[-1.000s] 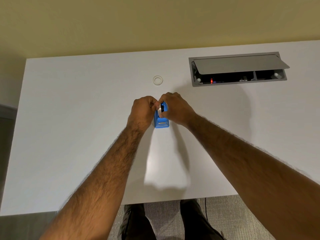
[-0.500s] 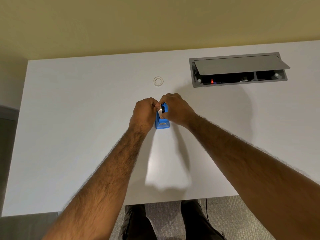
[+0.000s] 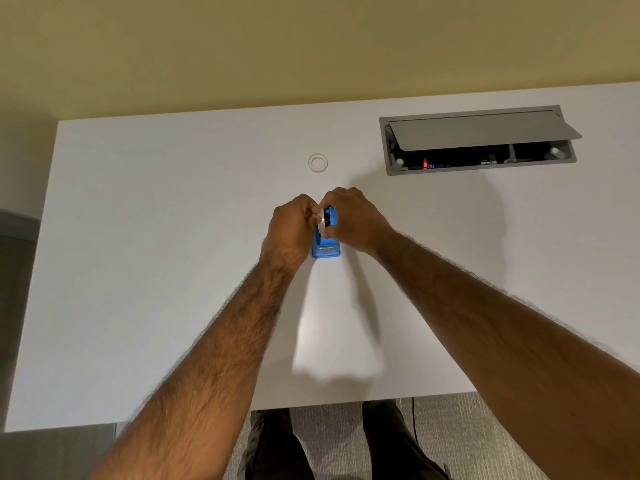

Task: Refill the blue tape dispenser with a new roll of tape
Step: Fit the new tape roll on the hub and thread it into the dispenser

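Centrally, blue tape dispenser (image 3: 325, 250), roll (image 3: 324, 218) pinched between left fingers (image 3: 310, 210) and right fingers (image 3: 334, 199).

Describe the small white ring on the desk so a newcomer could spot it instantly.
Start at the white desk, whose far right holds an open grey cable hatch. Left of that hatch, just beyond the blue dispenser, lies the white ring. It alone lies flat, untouched and apart.
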Demonstrator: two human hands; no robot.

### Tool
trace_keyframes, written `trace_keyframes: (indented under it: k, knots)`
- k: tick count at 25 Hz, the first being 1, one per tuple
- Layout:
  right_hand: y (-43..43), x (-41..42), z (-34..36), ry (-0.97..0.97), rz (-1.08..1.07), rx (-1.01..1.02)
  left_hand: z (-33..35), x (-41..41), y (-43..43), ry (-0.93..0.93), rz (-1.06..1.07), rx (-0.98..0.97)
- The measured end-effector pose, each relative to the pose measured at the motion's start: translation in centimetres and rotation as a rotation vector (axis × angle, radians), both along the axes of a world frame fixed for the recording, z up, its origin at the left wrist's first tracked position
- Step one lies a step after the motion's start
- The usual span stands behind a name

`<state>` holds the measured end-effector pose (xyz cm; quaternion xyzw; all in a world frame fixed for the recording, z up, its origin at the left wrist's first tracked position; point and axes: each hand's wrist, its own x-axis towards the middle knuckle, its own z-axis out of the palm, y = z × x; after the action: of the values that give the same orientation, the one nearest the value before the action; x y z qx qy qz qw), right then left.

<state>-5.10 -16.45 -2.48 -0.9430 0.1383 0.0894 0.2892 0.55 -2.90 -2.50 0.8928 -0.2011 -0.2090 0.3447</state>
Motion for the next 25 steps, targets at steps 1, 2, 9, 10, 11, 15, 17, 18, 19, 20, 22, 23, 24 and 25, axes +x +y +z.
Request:
trace_keyframes:
  k: [1, 2, 9, 10, 11, 15, 17, 18, 19, 20, 22, 23, 24, 25]
  knots:
    - [-0.03, 0.01, 0.02, 0.0, -0.002, 0.001, 0.07, -0.03, -0.03, -0.005, -0.006, 0.014]
    - [-0.04, 0.02, 0.03, 0.001, -0.002, 0.002, 0.18, -0.06, -0.09, -0.008, -0.009, 0.025]
    - [0.01, 0.02, 0.06, -0.001, 0.0, 0.009, 0.39, -0.22, -0.25, -0.023, 0.006, 0.044]
    - [-0.04, 0.01, 0.13, 0.0, 0.0, 0.012, 0.41, -0.26, -0.28, -0.019, 0.014, 0.04]
    - [-0.13, -0.03, 0.22, 0.005, 0.001, 0.018, 0.45, -0.29, -0.28, -0.021, 0.016, 0.039]
    - [-0.32, -0.25, 0.49, 0.024, 0.019, 0.035, 0.64, -0.4, 0.03, -0.105, -0.076, 0.035]
    - [-0.28, -0.28, 0.38, 0.014, 0.028, 0.026, 0.6, -0.56, 0.26, -0.15, -0.144, 0.036]
    - [-0.18, -0.28, 0.23, 0.01, 0.029, 0.027, 0.64, -0.57, 0.36, -0.171, -0.161, 0.047]
    - [-0.04, -0.32, 0.1, 0.005, 0.027, 0.029, 0.68, -0.51, 0.41, -0.199, -0.171, 0.064]
    - [0.09, -0.38, -0.06, 0.0, 0.025, 0.033, 0.68, -0.44, 0.41, -0.232, -0.18, 0.082]
    - [0.27, -0.48, -0.24, -0.014, 0.013, 0.045, 0.73, -0.3, 0.34, -0.28, -0.2, 0.11]
    - [0.3, -0.47, -0.28, -0.02, 0.0, 0.047, 0.69, -0.18, 0.34, -0.294, -0.212, 0.122]
    - [0.27, -0.49, -0.31, -0.022, -0.015, 0.043, 0.65, -0.13, 0.37, -0.31, -0.225, 0.133]
    - [0.18, -0.48, -0.34, -0.015, -0.025, 0.035, 0.55, -0.11, 0.44, -0.325, -0.239, 0.144]
